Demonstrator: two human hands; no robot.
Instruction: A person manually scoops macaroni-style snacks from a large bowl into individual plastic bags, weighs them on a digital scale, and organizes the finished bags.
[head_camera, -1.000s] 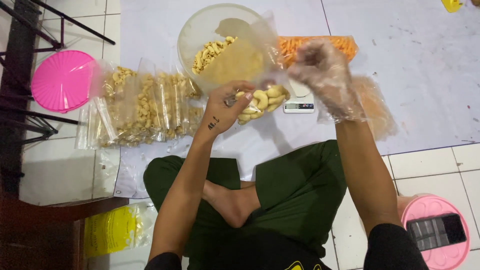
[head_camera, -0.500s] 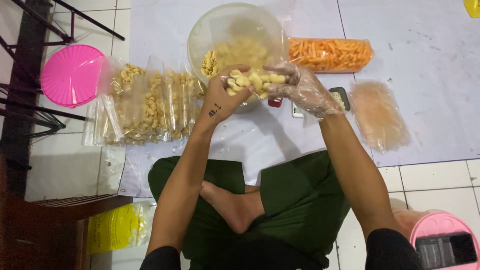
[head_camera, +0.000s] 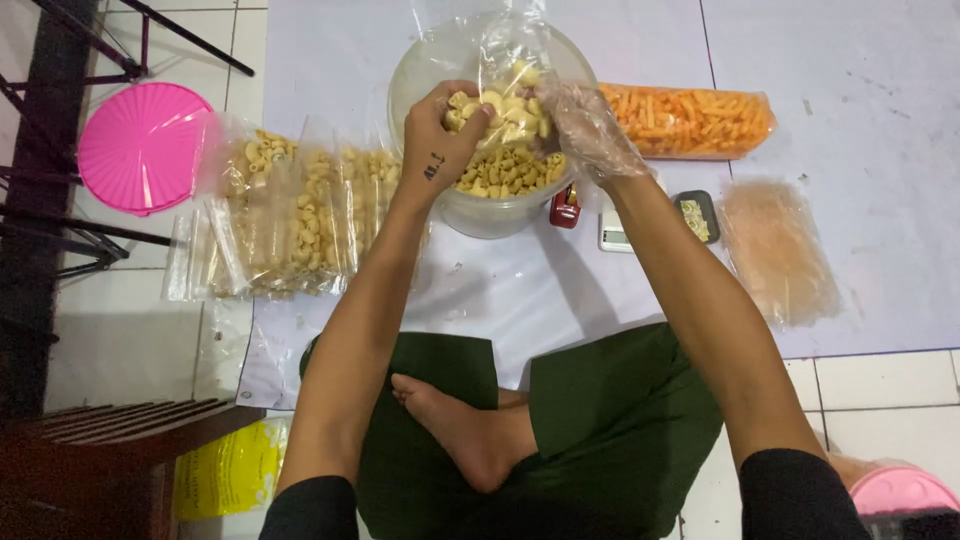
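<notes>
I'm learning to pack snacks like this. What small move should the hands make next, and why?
Probably tip the gloved right hand so its pale snack pieces drop into the clear bag, which the left hand holds open above the tub; the bag looks only partly filled.

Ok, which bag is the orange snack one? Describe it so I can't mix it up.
Start at the big clear tub of pale curled snacks on the white sheet. Just right of the tub, beyond the gloved right hand, a long clear bag lies flat. It alone holds bright orange sticks; the flat bag nearer the person is pale and brownish.
</notes>
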